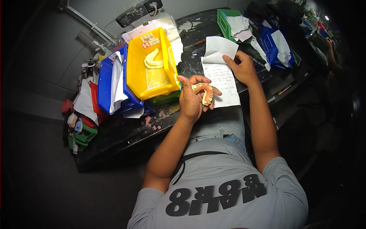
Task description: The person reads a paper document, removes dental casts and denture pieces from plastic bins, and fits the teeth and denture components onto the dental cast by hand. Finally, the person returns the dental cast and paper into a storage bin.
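In my left hand rests a dental model, horseshoe-shaped, with pink wax or gum and cream teeth along its arch. The thumb points up beside it while the other fingers curl behind and under it. My right hand pinches the upper right part of a white sheet of paper with handwriting on it. The sheet's top part is folded over, and its lower end hangs past the table edge. Just left of my left hand stands a yellow bin, tilted, holding a cream plaster dental cast.
Blue bins with papers stand left of the yellow one, beside green and red containers. At the back right are a green bin and another blue bin with papers. The black table has pink and white spots.
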Demonstrator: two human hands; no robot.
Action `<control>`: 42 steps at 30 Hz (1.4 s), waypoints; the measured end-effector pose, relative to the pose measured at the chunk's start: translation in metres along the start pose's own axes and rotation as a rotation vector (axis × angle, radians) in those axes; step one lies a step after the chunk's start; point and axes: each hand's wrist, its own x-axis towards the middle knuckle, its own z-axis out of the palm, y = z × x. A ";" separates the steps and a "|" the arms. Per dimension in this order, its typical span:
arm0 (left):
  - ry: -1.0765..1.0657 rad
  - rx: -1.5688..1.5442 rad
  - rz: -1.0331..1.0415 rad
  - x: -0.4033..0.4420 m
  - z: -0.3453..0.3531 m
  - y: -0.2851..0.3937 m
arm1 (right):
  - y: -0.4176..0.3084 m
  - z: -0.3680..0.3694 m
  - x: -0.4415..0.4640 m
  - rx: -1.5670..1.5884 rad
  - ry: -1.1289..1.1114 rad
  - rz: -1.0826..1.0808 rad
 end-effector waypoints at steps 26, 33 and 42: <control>-0.130 0.462 0.317 -0.028 0.023 0.021 | 0.004 0.000 -0.001 -0.016 0.016 -0.003; -0.206 0.470 0.332 -0.039 0.030 0.034 | 0.003 0.000 -0.001 -0.015 0.012 -0.013; -0.217 0.510 0.467 -0.040 0.030 0.034 | 0.005 0.001 -0.001 0.002 0.027 -0.022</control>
